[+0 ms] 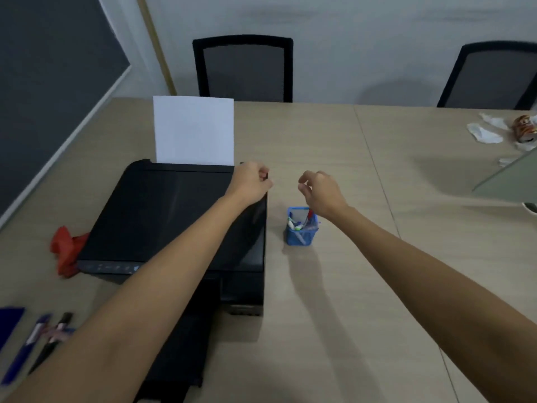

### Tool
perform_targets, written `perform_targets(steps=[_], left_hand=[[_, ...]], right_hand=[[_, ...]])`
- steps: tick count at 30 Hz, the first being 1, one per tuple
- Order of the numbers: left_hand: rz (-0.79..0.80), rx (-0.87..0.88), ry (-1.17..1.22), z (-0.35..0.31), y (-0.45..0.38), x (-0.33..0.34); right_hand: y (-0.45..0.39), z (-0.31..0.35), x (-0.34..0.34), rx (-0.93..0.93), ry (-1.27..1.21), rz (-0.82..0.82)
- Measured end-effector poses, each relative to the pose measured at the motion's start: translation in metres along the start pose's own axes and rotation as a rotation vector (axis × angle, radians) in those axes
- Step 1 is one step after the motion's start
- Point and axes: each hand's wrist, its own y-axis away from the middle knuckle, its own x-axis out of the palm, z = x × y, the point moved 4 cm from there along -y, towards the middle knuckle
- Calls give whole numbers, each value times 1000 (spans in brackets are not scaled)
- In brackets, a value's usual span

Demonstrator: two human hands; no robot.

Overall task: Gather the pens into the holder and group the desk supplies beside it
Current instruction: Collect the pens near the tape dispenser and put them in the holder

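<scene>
A blue mesh pen holder (300, 229) stands on the table right of the printer, with several pens in it. My right hand (321, 194) hovers just above and behind it, fingers loosely curled and apart, holding nothing. My left hand (251, 181) is closed in a fist over the printer's far right corner. A small dark bit shows between its fingers; I cannot tell whether it is a held object. At the near left edge lie a blue pen (24, 351), a black pen (52, 341) and a dark blue flat object (10, 321).
A black printer (174, 222) with an upright white sheet (193, 129) fills the left middle of the table. A red cloth (66, 253) lies at its left. A patterned can (524, 128) and white tissues (483, 133) are far right. Two black chairs (244, 68) stand behind.
</scene>
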Motion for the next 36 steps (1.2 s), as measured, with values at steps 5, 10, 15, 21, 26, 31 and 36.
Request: perform_targets(steps=[5,10,15,21,26,31,36], left_hand=[[-106,-10,54,42,53,-89],[-186,-131,27,145,114,-178],[-177,-320,-66,265,182,-253],[-80,-525,-198,408,253,-269],[44,-546,-307,465,277,-228],[69,-511,-331,488,282,-195],[29,-495,-388,493,282,-183]], right_hand=[[-1,96,18,-126,-26,20],[18,213,67,-286,-94,51],[55,325,130,-436,-139,118],[122,413,227,-542,-151,300],[170,416,314,-412,34,589],[202,409,374,-311,197,676],[203,400,397,-264,284,636]])
